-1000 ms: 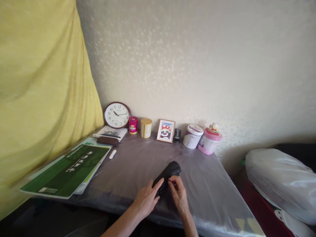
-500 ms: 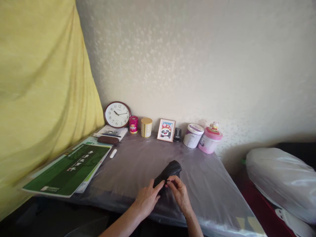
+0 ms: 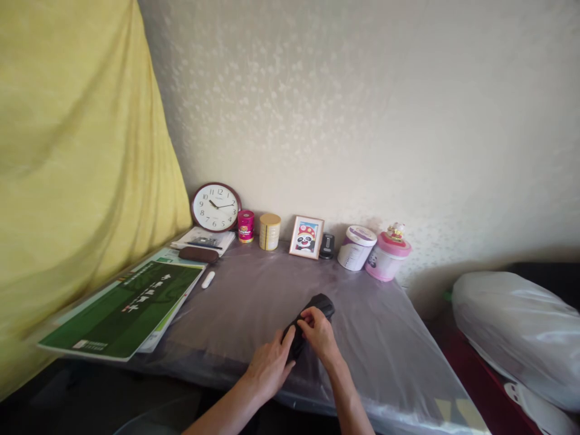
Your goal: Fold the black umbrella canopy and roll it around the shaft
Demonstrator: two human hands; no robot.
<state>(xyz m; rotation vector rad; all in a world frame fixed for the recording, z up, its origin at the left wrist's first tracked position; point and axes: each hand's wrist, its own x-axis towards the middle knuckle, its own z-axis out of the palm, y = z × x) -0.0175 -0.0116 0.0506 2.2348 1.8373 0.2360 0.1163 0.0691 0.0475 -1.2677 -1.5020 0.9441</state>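
Observation:
A folded black umbrella (image 3: pixel 321 301), a soft dark bundle, lies slanted over the front part of the table, its wider end pointing away to the right. My left hand (image 3: pixel 270 362) is closed round its near end, thumb on top. Over the middle of the bundle, my right hand (image 3: pixel 318 332) is pinched, thumb and forefinger together at the dark fabric. Whatever small part sits between those fingertips is hidden. Part of the umbrella's middle is covered by both hands.
Green booklets (image 3: pixel 131 308), a brown case (image 3: pixel 198 254) and a small white object (image 3: pixel 208 280) lie left. Along the wall stand a clock (image 3: pixel 216 207), cans (image 3: pixel 270 232), a picture frame (image 3: pixel 307 237), a stapler (image 3: pixel 327 246) and tubs (image 3: pixel 356 248). A plastic-wrapped bundle (image 3: pixel 516 332) sits right.
My right hand has moved up and slightly left across the umbrella, from its lower right side to over its middle. My left hand keeps its hold in nearly the same place.

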